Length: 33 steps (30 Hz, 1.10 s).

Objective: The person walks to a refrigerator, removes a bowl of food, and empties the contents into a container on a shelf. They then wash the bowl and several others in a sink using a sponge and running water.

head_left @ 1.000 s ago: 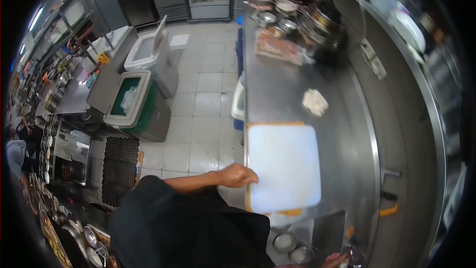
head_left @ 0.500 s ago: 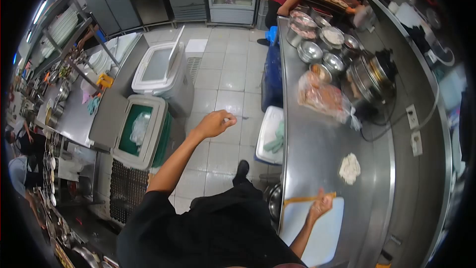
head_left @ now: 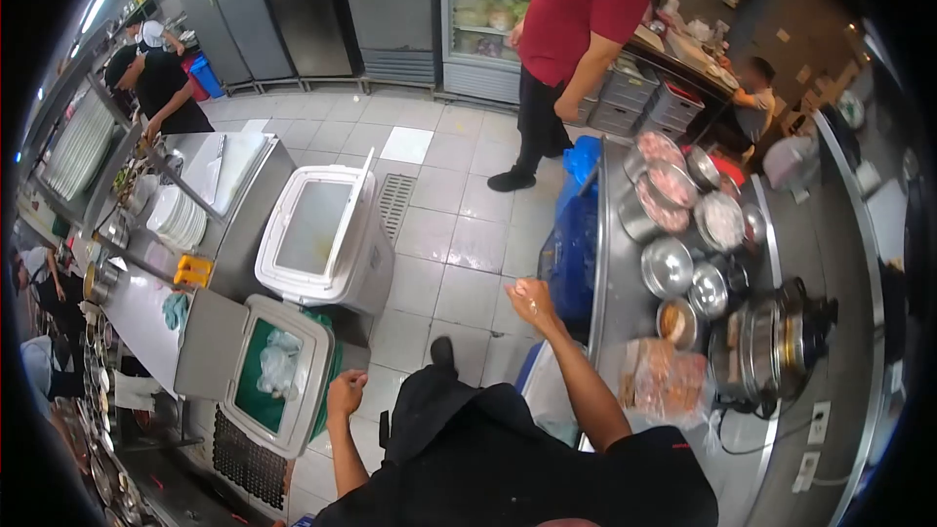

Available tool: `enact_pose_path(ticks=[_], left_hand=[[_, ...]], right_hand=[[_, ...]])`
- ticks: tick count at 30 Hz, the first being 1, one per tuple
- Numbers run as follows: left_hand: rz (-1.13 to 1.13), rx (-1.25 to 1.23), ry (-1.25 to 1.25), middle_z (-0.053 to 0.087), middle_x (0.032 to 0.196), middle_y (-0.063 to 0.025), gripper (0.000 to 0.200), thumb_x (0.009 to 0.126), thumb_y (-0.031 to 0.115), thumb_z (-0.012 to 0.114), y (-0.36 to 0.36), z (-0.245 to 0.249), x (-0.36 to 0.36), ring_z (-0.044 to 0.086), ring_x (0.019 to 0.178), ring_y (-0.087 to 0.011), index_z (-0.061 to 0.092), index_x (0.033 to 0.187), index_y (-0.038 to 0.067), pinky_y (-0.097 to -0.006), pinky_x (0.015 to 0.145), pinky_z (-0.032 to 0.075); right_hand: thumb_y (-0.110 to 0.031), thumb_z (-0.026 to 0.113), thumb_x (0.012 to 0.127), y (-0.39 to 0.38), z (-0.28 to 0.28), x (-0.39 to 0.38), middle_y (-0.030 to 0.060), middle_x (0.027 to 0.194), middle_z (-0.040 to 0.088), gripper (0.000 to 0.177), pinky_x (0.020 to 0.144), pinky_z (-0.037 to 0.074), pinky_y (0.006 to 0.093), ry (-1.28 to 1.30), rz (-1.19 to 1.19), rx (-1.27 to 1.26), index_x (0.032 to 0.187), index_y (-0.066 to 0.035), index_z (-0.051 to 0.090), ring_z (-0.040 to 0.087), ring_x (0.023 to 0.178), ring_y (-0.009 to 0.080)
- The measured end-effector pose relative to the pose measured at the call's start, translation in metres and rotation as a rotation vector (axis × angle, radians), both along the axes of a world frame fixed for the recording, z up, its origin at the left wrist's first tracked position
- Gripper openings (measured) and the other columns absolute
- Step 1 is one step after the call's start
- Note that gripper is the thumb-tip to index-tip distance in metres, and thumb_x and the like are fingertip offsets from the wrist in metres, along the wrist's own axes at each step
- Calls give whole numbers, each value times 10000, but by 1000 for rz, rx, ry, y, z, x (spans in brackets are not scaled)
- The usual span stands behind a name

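My left hand (head_left: 346,393) hangs beside the open bin with a green inside (head_left: 256,356), its fingers curled in and nothing visible in them. My right hand (head_left: 532,304) is held out over the floor, left of the steel counter (head_left: 607,263). Its fingers are bent inward, and pale, whitish smears show on them; I see no object in it. Nearest to it are a blue container (head_left: 566,259) under the counter edge and a white-lidded box (head_left: 551,381) partly covered by my right forearm.
Metal bowls (head_left: 667,266), a bag of meat (head_left: 669,381) and a large pot (head_left: 771,337) stand on the right counter. A white bin (head_left: 327,278) stands ahead left. A person in a red shirt (head_left: 586,0) stands ahead by the counter's far end; another works at the left counter (head_left: 146,278).
My right hand has left the cutting board and stick and swung forward over the floor. My left hand has dropped back toward the bin. The view has shifted left; dough and board are out of sight.
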<state>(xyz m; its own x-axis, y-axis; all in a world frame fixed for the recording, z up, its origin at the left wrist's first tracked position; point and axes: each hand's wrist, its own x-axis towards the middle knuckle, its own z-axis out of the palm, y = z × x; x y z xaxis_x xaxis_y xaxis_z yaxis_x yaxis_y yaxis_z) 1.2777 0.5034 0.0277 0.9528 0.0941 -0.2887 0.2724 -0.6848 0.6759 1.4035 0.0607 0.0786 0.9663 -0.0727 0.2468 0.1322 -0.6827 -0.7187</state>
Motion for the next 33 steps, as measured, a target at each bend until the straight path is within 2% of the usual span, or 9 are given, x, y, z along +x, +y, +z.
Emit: enact_pose_path(ticks=[4,9,15,17,21,23,26,30,33], left_hand=[[-34,24,19,665,910,-139,251,819,297,603,-11,-35,84,633,880,-295,674,947,93,-380,782,481],[-213,-18,40,666,877,-131,264,825,320,592,-69,-24,249,633,852,-301,667,959,105,-385,757,481],[-410,-179,15,664,880,-133,260,843,326,573,-137,-15,427,630,825,-294,660,953,107,-390,743,482],[-399,-167,31,663,884,-134,260,844,324,572,-151,-12,472,628,828,-298,659,952,104,-391,743,482],[-416,-125,55,661,880,-147,271,849,333,570,-170,-39,570,627,824,-310,655,964,103,-389,732,483],[-402,-70,80,662,854,-145,300,846,354,577,-169,-66,599,633,788,-282,652,970,91,-369,703,486],[-313,-82,231,664,835,-106,319,848,357,570,-162,-93,642,633,721,-218,646,980,77,-337,638,487],[184,-389,470,650,864,-29,310,869,320,503,-144,-116,669,605,653,-137,627,1042,94,-311,535,474],[352,-350,590,631,844,-18,301,864,313,476,-130,-139,677,600,643,-154,614,1045,116,-326,503,464]], right_hand=[[-448,568,816,-31,-119,98,220,543,497,547,481,384,435,214,5,-165,537,19,506,507,467,331],[-571,400,843,-89,-204,69,272,992,607,678,821,452,453,915,-299,-186,910,56,650,586,949,419],[-346,415,836,-102,-221,27,288,907,608,436,815,429,535,792,-543,-257,860,18,653,570,877,456],[-307,445,850,-134,-297,29,284,911,602,377,794,431,532,974,-291,-311,873,8,651,576,844,446],[-341,461,881,-163,-448,77,281,904,595,408,768,433,533,502,-89,-500,931,22,642,570,791,447],[-392,444,884,-171,-295,209,272,877,606,476,724,440,527,624,-187,-214,890,44,636,574,769,441],[-504,450,866,-200,-258,363,269,963,607,574,797,439,493,895,-560,8,917,42,621,598,891,395],[-518,526,836,-263,-205,566,160,892,648,488,525,478,361,1298,-349,203,921,-52,644,635,660,228],[-547,599,775,-279,-167,680,98,965,650,544,644,471,412,1156,-222,324,1024,-64,615,614,799,188]])
